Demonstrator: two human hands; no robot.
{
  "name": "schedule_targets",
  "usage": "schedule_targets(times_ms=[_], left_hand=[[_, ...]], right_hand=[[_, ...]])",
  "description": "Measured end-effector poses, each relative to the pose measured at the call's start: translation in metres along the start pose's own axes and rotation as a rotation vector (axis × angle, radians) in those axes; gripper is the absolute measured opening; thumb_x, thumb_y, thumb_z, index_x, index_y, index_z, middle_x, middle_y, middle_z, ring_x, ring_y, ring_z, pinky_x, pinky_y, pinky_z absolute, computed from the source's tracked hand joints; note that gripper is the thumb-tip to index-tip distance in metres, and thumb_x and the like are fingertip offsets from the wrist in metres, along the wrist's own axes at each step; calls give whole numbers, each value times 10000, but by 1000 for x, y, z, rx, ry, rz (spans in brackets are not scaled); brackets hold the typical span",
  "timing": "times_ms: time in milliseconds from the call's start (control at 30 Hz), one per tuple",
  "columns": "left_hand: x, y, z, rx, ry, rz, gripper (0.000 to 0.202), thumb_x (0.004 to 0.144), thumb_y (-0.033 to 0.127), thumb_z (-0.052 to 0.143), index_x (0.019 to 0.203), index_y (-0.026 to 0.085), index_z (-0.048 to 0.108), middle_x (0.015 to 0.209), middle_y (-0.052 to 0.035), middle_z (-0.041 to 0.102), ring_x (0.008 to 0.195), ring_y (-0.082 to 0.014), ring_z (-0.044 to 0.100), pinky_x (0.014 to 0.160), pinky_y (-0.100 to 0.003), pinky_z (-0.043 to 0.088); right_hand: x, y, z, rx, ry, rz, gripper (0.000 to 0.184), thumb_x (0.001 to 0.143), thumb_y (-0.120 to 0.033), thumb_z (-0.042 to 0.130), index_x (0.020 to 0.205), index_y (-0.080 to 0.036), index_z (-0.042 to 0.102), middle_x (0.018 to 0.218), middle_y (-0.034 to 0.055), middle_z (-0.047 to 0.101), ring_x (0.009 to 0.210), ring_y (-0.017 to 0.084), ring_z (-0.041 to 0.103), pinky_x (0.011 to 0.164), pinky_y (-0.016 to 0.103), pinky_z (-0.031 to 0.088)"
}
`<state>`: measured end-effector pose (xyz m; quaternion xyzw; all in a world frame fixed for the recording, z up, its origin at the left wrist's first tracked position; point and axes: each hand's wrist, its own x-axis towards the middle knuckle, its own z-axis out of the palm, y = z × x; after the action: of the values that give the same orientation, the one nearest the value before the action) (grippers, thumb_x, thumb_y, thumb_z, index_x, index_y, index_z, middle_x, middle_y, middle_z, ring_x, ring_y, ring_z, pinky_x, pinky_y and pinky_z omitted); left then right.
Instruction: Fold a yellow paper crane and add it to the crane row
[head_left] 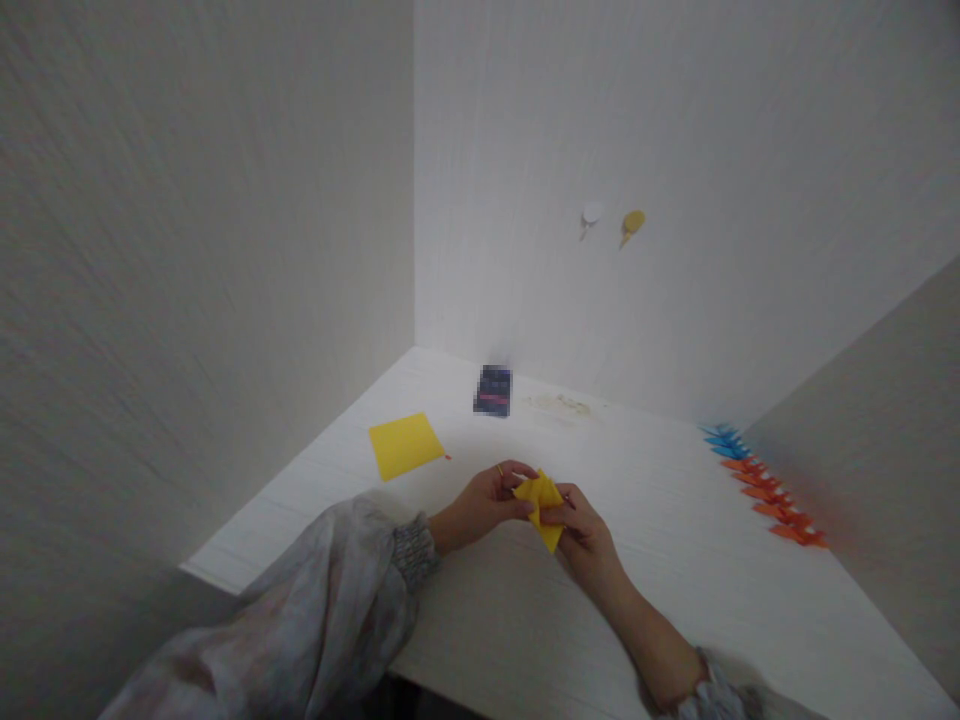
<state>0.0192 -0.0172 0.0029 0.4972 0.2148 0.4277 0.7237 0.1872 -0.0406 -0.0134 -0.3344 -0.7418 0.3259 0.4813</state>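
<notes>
A small folded piece of yellow origami paper [547, 492] is held up between both hands, above the front part of the white table. My left hand [491, 500], with a ring on one finger, pinches its left side between thumb and fingers. On the right side, my right hand [589, 535] grips the same paper, its thumb lying across the folds. One pointed corner hangs down between the hands. The fingers cover part of the folds, so the full shape cannot be made out. Left of my left hand, a flat yellow paper sheet [406, 445] lies on the table.
Along the right edge stands a row of folded blue [725, 441] and orange paper pieces [772, 500]. A dark, blurred-out object [493, 391] sits near the back wall. Two hooks, one white [592, 213] and one yellow [633, 222], are on that wall. Walls enclose the table [675, 560].
</notes>
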Motion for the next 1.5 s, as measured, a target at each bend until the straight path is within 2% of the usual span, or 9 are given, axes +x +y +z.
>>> schedule_targets(times_ms=[267,567,833,1100,1267,1500], left_hand=[[1,-1,-1,32,56,-29,578,535,203,716,1034,160,427,713,12,573,661,-118,565,654,-285,440],[5,-12,-9,132,75,-39,569,555,208,697,1038,155,401,654,31,549,605,-101,543,590,-247,416],[4,-12,-8,181,100,-45,529,572,193,679,1036,165,428,681,19,559,650,-113,552,597,-235,408],[4,-10,-8,161,143,6,468,610,157,643,1019,155,416,778,-19,574,722,-142,576,652,-284,445],[4,-11,-8,153,185,25,482,614,154,641,1033,164,404,751,-5,570,707,-140,583,655,-293,459],[5,-13,-4,147,209,13,478,600,162,652,1015,160,414,720,9,556,690,-138,583,634,-289,469]], right_hand=[[2,-6,1,-36,-5,21,185,724,-125,504,729,-266,624,893,33,505,852,179,522,670,280,465],[2,-3,3,-78,-23,17,164,726,-118,511,734,-248,610,892,33,515,847,173,519,699,285,451],[1,-6,3,-79,-35,10,173,697,-68,515,706,-231,570,914,28,494,873,174,511,728,299,443],[0,-15,8,-295,54,-26,117,660,-128,579,742,-204,543,1145,73,348,970,213,455,815,395,412],[2,-18,5,-412,70,-89,92,686,-153,564,756,-213,569,1137,68,368,1050,235,396,863,430,371],[1,-18,6,-524,89,-133,80,695,-150,554,746,-211,553,1098,74,392,1029,240,402,831,437,375]])
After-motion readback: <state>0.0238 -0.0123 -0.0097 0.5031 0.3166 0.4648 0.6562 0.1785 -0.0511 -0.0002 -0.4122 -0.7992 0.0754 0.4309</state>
